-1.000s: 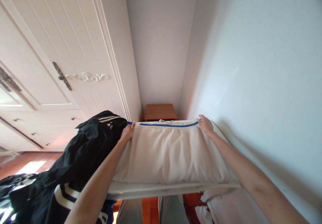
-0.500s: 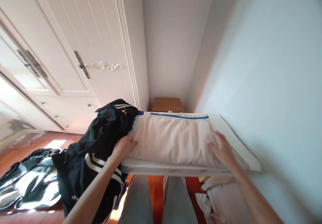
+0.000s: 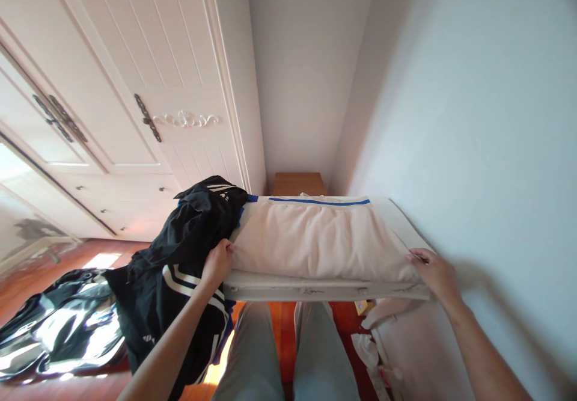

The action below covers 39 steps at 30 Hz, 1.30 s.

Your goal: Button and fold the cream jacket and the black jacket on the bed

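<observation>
A pale pink folded cloth (image 3: 315,238) lies flat across a narrow white table (image 3: 279,282), its surface lightly wrinkled. At the cloth's left front edge, my left hand (image 3: 219,263) is closed, thumb and fingers pinching the fabric. My right hand (image 3: 435,273) pinches the right front corner, where the edge is drawn out towards the table's right side. Black clothing (image 3: 180,269) with white stripes hangs over the table's left end, right against my left hand. Behind the cloth runs a blue strip (image 3: 320,202).
A white wardrobe (image 3: 180,70) stands at the left and a pale wall (image 3: 473,118) close on the right. Dark shiny items (image 3: 67,329) lie on the reddish floor at left. A brown wooden box-like piece (image 3: 299,183) sits behind the table; pale fabric (image 3: 415,347) is below right.
My right hand has moved outward to the right and closed on the cloth's corner. My left hand has shifted slightly left and closed on its edge. The cloth looks stretched wider.
</observation>
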{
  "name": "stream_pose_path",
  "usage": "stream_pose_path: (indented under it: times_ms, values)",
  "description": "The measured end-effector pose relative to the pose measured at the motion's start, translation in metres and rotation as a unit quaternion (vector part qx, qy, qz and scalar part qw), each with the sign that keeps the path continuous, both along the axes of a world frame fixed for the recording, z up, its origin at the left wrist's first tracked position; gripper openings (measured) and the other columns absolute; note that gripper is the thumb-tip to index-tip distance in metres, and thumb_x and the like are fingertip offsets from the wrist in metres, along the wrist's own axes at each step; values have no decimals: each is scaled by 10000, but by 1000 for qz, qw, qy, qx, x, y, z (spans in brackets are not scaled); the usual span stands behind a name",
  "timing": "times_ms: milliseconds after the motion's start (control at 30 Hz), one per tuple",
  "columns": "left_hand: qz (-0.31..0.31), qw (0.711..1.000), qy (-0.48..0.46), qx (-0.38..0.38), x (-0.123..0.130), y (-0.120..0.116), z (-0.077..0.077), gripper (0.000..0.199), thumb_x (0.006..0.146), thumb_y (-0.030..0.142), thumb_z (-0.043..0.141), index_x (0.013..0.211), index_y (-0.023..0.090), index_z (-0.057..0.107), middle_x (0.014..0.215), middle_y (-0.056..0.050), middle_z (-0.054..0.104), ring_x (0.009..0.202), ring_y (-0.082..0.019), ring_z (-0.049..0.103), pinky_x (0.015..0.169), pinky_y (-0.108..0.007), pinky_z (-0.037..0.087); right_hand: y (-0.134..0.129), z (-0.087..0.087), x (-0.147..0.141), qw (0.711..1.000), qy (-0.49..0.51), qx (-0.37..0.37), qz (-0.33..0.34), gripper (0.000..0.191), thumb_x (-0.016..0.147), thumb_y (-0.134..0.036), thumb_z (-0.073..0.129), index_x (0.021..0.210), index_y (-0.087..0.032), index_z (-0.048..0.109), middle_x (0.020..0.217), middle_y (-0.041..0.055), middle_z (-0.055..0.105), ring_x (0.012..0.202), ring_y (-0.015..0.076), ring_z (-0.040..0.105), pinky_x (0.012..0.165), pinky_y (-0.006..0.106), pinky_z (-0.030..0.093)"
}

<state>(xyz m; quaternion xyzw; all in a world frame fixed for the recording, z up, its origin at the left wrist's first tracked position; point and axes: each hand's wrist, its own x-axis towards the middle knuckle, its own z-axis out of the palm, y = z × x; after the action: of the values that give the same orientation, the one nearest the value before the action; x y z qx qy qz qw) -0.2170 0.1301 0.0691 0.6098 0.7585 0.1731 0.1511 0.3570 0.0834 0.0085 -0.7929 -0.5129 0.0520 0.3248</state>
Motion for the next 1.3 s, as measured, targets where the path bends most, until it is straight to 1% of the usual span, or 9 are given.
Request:
stream_pose_path:
  times_ms: [167,367,467,600,700,867,1000,1167,1300]
  values:
    - [31,995,-84,42,-12,6,-4,177,874,229,450,807,200,611,817,-63,711,842,-226,661,722,-271,449,5,10,7,997,18,69,-20,398,667,-551,586,823,-234,770,868,94,772,820,317,681,754,423,491]
    - [3,999,-41,4,-8,5,-3,176,863,246,428,734,218,545,753,-55,674,782,-220,647,717,-281,454,6,7,21,981,145,101,-74,448,602,-596,669,809,-210,764,820,96,770,806,310,693,739,395,510]
    - [-29,998,14,58,-7,-8,-4,263,874,403,440,857,191,594,902,-116,684,919,-276,641,832,-344,470,0,7,28,978,156,118,-76,484,639,-611,642,848,-188,748,840,107,762,799,292,686,753,391,516]
    - [-26,997,42,63,-6,-27,-10,464,860,512,425,1032,137,637,1031,-173,666,988,-312,640,876,-381,472,-15,9,33,986,142,68,-55,517,586,-642,650,830,-196,741,798,95,748,746,280,670,715,401,520]
    - [-23,999,25,29,-5,-32,-16,426,838,469,450,1011,144,664,980,-152,679,936,-294,657,867,-360,476,-28,8,31,982,188,12,-17,550,513,-617,716,854,-186,743,784,91,744,735,278,678,698,392,533]
    - [24,996,-6,85,0,-29,-27,408,792,447,504,998,136,667,953,-150,683,955,-302,644,882,-362,483,-37,7,26,980,200,5,0,496,495,-586,738,801,-196,728,796,93,740,718,275,672,681,380,530]
    - [36,992,-34,114,5,-28,-32,239,783,390,524,850,191,639,871,-123,674,925,-294,637,874,-372,494,-33,7,28,983,185,3,18,453,571,-626,667,753,-212,691,727,50,709,659,238,629,632,346,491]
    - [128,970,-150,141,13,-28,-27,193,757,405,541,786,219,585,801,-75,662,834,-267,631,796,-358,486,-22,1,34,970,228,86,5,441,629,-614,658,801,-208,642,678,18,644,674,207,580,632,311,454]
    - [162,913,-336,165,18,-28,-30,299,681,475,594,790,199,566,685,-14,591,654,-189,555,624,-291,439,-13,-8,36,928,337,159,-9,454,550,-587,739,762,-211,597,650,2,586,627,174,526,596,297,432]
